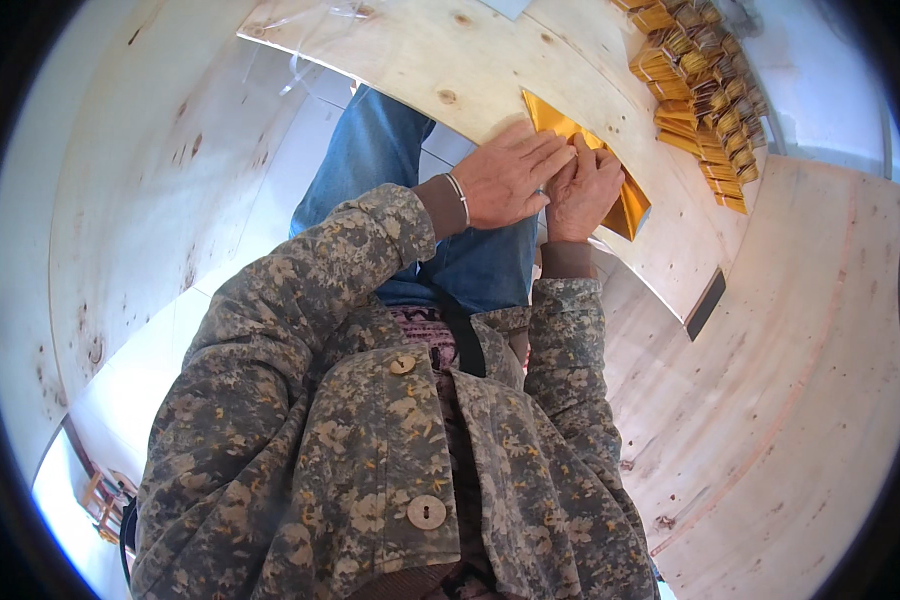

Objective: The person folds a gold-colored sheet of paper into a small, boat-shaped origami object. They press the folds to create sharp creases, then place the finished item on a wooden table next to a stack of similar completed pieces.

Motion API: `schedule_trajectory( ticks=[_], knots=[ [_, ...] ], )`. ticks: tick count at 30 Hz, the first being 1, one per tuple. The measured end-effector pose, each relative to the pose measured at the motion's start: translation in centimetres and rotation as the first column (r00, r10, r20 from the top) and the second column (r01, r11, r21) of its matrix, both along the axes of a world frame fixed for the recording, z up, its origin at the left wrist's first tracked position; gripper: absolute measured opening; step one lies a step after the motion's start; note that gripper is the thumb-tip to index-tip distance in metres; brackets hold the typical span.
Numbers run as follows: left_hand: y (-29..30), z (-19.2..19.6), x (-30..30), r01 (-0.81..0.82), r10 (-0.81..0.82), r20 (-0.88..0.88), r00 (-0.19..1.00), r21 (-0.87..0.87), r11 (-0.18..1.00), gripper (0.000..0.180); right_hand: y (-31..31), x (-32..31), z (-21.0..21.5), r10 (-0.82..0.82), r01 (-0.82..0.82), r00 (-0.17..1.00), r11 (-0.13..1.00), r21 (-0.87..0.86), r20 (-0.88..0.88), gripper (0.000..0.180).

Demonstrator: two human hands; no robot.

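A shiny gold paper sheet [629, 212] lies at the edge of the wooden work board, its pointed far corner and its near right corner showing past my hands. My left hand [500, 178] rests on its left part with fingers stretched out and laid flat. Close beside it, my right hand [581, 192] has its fingers curled and pinched on the paper, thumb side toward the left fingertips. The middle of the sheet is covered by both hands, so any fold there is hidden.
Several bundles of folded gold paper [705, 125] are piled along the board's far right. A dark flat strip [706, 303] sits at the right corner of the wooden board [410, 62]. Clear plastic film [298, 72] hangs near its left end. Another wooden panel [160, 150] stands left.
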State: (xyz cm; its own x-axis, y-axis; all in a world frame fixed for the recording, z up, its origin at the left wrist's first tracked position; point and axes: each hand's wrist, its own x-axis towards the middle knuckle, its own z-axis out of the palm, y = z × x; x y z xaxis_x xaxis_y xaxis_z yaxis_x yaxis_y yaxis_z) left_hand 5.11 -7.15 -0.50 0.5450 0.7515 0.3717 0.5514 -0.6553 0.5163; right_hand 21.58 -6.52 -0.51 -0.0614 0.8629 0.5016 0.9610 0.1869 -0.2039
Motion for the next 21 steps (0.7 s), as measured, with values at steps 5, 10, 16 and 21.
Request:
schedule_trajectory(
  ticks=[5, 10, 16, 21],
  knots=[
    [1.2, -0.9, -0.9, -0.162, 0.169, -0.080, 0.982, 0.086, 0.983, 0.080, 0.0, 0.1, 0.0, -0.022, 0.023, 0.999, 1.000, -0.011, 0.039, 0.025],
    [1.3, -0.9, -1.0, -0.224, 0.237, -0.147, 0.960, 0.097, 0.970, 0.086, 0.0, 0.1, 0.1, -0.005, 0.005, 1.000, 1.000, -0.021, 0.015, 0.027],
    [1.1, -0.8, -0.3, -0.352, 0.368, -0.185, 0.911, 0.112, 0.929, 0.092, -0.2, 0.1, 0.1, -0.029, 0.030, 0.999, 0.998, -0.051, 0.020, 0.027],
    [1.8, -0.5, -1.7, -0.496, 0.503, -0.138, 0.853, 0.086, 0.864, 0.093, -0.1, 0.0, 0.2, -0.031, 0.031, 0.999, 0.999, -0.036, 0.011, 0.027]
  ],
)
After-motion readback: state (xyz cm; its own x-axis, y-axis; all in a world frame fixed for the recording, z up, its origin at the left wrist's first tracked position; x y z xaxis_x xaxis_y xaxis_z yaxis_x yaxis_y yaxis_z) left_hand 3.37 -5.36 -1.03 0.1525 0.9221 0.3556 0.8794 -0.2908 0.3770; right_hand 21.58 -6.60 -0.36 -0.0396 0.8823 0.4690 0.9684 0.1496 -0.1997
